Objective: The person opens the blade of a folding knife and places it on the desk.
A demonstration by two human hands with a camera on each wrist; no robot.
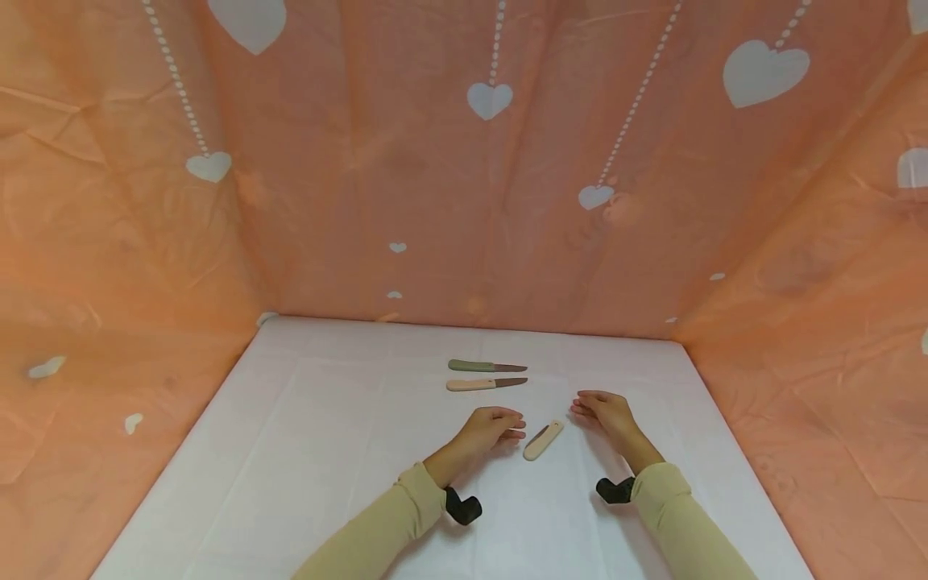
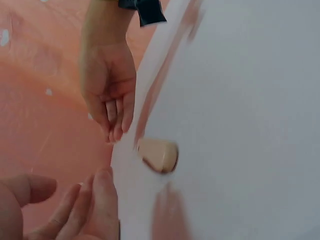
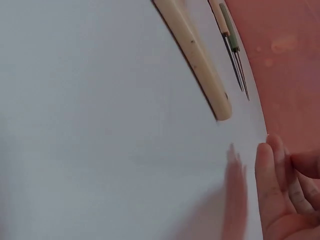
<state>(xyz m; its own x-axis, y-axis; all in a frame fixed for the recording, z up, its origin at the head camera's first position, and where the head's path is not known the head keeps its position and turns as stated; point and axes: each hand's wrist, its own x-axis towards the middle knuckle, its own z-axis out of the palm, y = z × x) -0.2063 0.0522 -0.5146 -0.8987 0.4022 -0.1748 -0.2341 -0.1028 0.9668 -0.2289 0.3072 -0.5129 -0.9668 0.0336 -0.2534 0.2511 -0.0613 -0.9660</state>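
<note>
A folding knife with a cream handle [image 1: 544, 441] lies on the white table between the two hands, its blade mostly folded into the handle. Just left of it hovers the left hand [image 1: 489, 431], fingers relaxed and holding nothing. The right hand [image 1: 605, 413] is raised to the knife's right, also holding nothing, its fingers loosely extended. In the left wrist view the same cream knife [image 2: 159, 155] shows end-on, apart from both hands. The right wrist view shows its handle [image 3: 195, 57] lengthwise, away from the right fingers [image 3: 272, 185].
Farther back, a green-handled knife [image 1: 471, 366] and a cream-handled knife [image 1: 471, 385] lie side by side, blades unfolded to the right. An orange curtain with white hearts [image 1: 435, 201] encloses the white table [image 1: 304, 451] at the back and sides. Each wrist wears a black camera mount [image 1: 462, 507].
</note>
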